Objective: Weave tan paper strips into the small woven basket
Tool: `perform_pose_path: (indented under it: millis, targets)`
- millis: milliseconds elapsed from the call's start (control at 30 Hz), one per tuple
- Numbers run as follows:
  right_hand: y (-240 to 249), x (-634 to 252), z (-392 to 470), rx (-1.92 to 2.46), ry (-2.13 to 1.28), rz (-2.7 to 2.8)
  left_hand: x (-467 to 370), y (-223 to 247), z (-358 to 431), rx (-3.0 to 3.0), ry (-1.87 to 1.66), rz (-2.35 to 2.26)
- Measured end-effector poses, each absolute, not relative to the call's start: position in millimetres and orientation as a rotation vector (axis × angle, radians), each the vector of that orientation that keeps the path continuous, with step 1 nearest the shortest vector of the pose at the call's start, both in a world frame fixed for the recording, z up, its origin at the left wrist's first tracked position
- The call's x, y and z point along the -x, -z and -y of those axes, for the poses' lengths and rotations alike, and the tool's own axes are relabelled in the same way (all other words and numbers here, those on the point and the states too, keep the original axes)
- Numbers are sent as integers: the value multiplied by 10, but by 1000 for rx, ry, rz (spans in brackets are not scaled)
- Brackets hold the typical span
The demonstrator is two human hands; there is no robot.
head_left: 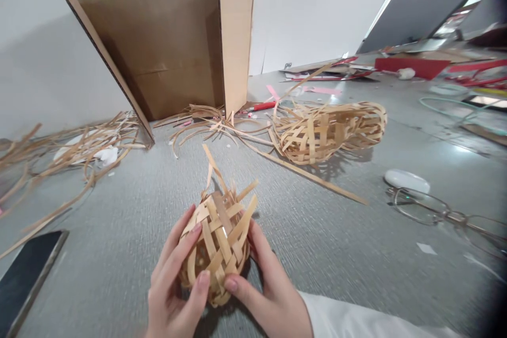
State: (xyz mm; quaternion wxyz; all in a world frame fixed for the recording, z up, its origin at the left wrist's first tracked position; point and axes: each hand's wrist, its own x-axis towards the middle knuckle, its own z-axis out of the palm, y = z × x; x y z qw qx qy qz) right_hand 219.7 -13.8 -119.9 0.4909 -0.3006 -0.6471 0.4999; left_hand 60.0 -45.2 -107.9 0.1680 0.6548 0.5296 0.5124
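Both hands are cupped, half open, around a small woven piece (212,261) that sits low, at the centre of the work; take it as the middle of the clock. Left hand (172,280) curves round its side from eight to ten o'clock, fingers spread over the weave and thumb pressing low on the near face. Right hand (271,285), with a white sleeve (356,317) at its wrist, closes the side from three to five, its thumb beside the other and its fingers partly hidden behind. Gripped between them, the springy weave probably keeps its rounded shape, and the paired thumbs seem set to stop the crossings from slipping. Loose strip ends (249,216) stick out from twelve to one o'clock, clear of the palms, perhaps so that they stay reachable.

Farther out, a larger woven piece (312,134) lies on its side between one and two o'clock, with a long strip (317,177) angled before it. A red pen (264,106) is at one. Toward eleven, a folded cardboard panel (170,53) stands upright, its bent sides likely giving it balance. Loose strips (71,158) heap at ten. A phone (31,280) lies just below nine, while glasses (425,211) and a white oval object (407,181) rest near three, apparently aside from the work.
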Motion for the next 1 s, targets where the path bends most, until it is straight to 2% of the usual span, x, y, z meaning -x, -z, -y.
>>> perform_pose_path:
  millis: [567, 1000]
  targets:
    - [1149, -2187, 124, 742, -1260, 1573, -532, 1088, 466, -2098, -1506, -1523]
    - [1132, -2182, 143, 755, -1366, 1491, -544, 1093, 453, -2020, -1494, -1548]
